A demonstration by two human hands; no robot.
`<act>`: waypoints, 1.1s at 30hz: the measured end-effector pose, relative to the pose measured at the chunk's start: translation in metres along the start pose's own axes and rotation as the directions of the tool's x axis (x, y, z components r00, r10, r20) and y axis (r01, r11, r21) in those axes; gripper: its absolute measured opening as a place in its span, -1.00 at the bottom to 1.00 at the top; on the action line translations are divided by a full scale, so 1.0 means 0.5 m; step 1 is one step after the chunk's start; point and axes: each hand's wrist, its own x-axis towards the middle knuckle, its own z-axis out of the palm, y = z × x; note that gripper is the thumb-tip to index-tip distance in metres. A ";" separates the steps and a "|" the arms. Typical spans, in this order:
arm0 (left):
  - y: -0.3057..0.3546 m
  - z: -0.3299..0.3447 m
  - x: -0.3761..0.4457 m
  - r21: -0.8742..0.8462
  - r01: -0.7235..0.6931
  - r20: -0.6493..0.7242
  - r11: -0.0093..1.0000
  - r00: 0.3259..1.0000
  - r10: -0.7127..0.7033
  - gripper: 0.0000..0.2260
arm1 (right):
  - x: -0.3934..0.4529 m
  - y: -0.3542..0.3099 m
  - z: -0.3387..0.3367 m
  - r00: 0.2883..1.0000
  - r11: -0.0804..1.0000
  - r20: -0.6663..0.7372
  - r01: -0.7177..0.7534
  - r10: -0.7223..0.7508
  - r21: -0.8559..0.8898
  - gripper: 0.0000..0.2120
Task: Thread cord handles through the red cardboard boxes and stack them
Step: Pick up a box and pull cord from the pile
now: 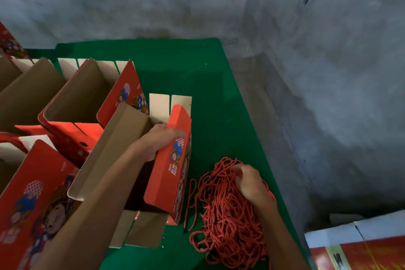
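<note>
Red cardboard box (168, 173), open-topped with a brown inside and a printed cartoon figure on its side, stands on the green-covered counter (210, 94); take it as the landmark. The left hand (157, 140) reaches into it from above, fingers curled over the top edge of its right-hand red wall and gripping that wall. Just right of the box lies a tangled heap of twisted red cord handles (228, 215), and the right hand (247, 182) rests on top of the heap with fingers curled down into the strands, apparently pinching some; how many it holds cannot be told. Left of the box stand several more open red cardboard boxes (81, 103) in a close row, one touching it. My judgement is that a single cord is being picked out for threading. The risk is the tangle: pulling one strand may drag a clump along or tighten a knot. The box has loose bottom flaps and is steadied only at one wall, so a tug or a lean could tip it against its neighbours.
</note>
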 end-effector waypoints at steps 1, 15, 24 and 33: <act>0.000 0.002 0.003 -0.010 0.023 0.034 1.000 0.999 -0.023 -0.69 | 0.000 0.001 0.001 0.999 0.996 0.025 0.028 -0.026 -0.085 -0.69; -0.019 -0.029 0.012 -0.159 0.170 0.145 0.972 0.978 -0.147 -0.69 | -0.001 0.002 0.001 0.986 0.886 -0.047 0.120 -0.158 -0.448 -0.92; -0.017 -0.051 -0.001 -0.204 0.255 0.210 0.945 0.954 -0.212 -0.61 | 0.010 -0.121 -0.008 0.963 0.872 -0.173 0.260 -0.205 0.414 -0.93; -0.020 -0.065 0.005 -0.216 0.275 0.248 0.937 0.944 -0.220 -0.60 | 0.058 -0.199 0.081 0.975 0.822 -0.051 0.211 -0.218 0.528 -0.86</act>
